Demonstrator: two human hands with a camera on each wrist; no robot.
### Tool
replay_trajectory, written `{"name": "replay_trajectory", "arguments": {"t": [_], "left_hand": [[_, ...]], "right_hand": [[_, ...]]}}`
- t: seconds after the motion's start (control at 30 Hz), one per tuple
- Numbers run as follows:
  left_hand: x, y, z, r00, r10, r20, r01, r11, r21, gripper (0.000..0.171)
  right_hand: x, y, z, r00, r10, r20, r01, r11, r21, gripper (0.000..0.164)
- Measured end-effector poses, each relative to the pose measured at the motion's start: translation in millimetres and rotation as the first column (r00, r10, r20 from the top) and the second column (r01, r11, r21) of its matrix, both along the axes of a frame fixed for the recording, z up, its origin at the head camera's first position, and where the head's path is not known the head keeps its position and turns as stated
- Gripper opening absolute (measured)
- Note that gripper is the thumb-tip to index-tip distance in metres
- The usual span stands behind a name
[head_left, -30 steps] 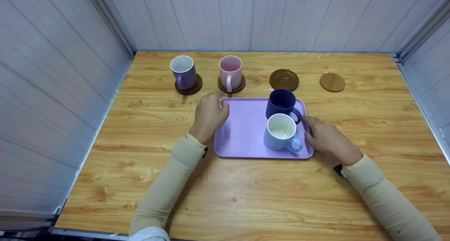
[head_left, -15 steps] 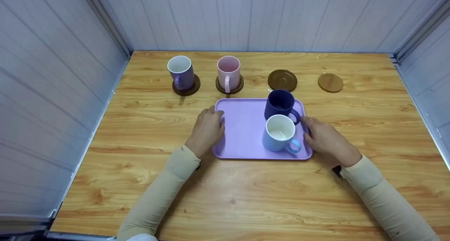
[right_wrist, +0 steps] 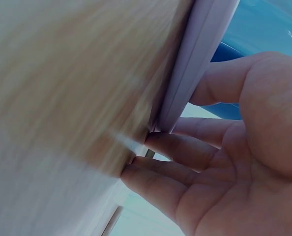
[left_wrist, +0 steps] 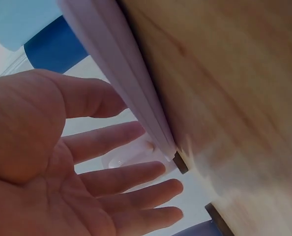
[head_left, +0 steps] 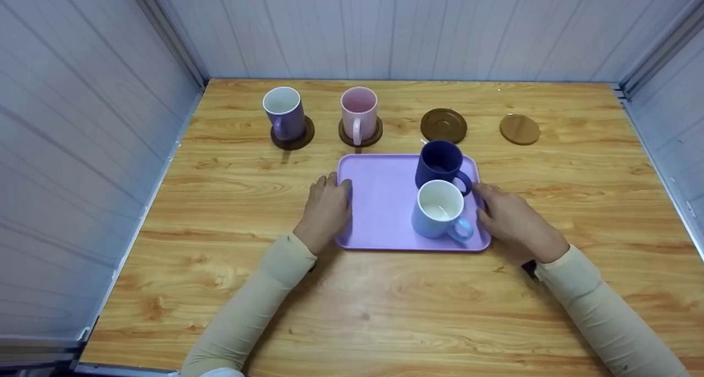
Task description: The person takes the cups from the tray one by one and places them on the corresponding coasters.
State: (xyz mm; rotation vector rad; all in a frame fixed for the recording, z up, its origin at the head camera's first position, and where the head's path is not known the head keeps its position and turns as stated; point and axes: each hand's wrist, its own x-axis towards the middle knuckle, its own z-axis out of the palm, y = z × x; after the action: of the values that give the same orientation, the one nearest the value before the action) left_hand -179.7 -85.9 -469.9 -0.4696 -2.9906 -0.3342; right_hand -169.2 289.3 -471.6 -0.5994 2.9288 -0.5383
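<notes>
A pale purple tray (head_left: 379,212) lies on the table in the head view. My left hand (head_left: 327,206) is at its left edge; in the left wrist view the thumb (left_wrist: 102,101) meets the rim and the fingers stretch out loosely beside it. At the right edge is my right hand (head_left: 514,220), its thumb (right_wrist: 219,86) at the rim and the other fingertips down by the tabletop in the right wrist view. On the tray's right part stand a dark blue mug (head_left: 434,165) and a light blue mug (head_left: 432,223), handles facing right.
Behind the tray, a purple mug (head_left: 289,118) and a pink mug (head_left: 360,115) stand on dark round coasters. Further right lie a dark coaster (head_left: 443,125) and a lighter wooden coaster (head_left: 520,129). Pale panels wall the table at the back and sides.
My left hand has come down and toward me from the tray's far left corner to the middle of its left edge. The right hand, tray and mugs stay put.
</notes>
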Motion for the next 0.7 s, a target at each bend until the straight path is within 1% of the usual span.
{"name": "replay_trajectory", "arguments": {"t": [0.13,0.3,0.43,0.53,0.63,0.7], "left_hand": [[3.0,2.0,-1.0,1.000,0.004,0.003,-0.004,1.000,-0.017,0.022],[5.3,3.7,-3.5,1.000,0.008,0.010,-0.007,1.000,-0.029,0.033],[6.3,4.0,-4.7,1.000,0.002,0.025,-0.001,0.999,-0.052,0.037],[6.5,4.0,-5.2,0.999,0.005,0.050,-0.002,0.999,-0.054,0.037],[6.2,4.0,-5.1,0.996,0.016,0.093,-0.014,1.000,-0.026,0.041],[5.7,4.1,-5.1,0.994,0.008,0.111,-0.006,1.000,-0.016,0.043]], "right_hand": [[0.8,0.9,-0.1,1.000,-0.008,0.003,0.008,1.000,0.003,0.055],[0.9,1.0,0.5,1.000,-0.010,0.004,0.010,1.000,-0.004,0.055],[0.3,1.1,-0.1,1.000,-0.008,-0.003,0.008,1.000,-0.011,0.055],[0.3,1.3,-0.4,1.000,-0.004,-0.005,0.004,1.000,-0.002,0.055],[0.5,1.3,-0.2,1.000,-0.003,-0.001,0.003,1.000,0.004,0.055],[0.6,1.0,-0.1,1.000,-0.009,0.007,0.009,1.000,0.002,0.055]]}}
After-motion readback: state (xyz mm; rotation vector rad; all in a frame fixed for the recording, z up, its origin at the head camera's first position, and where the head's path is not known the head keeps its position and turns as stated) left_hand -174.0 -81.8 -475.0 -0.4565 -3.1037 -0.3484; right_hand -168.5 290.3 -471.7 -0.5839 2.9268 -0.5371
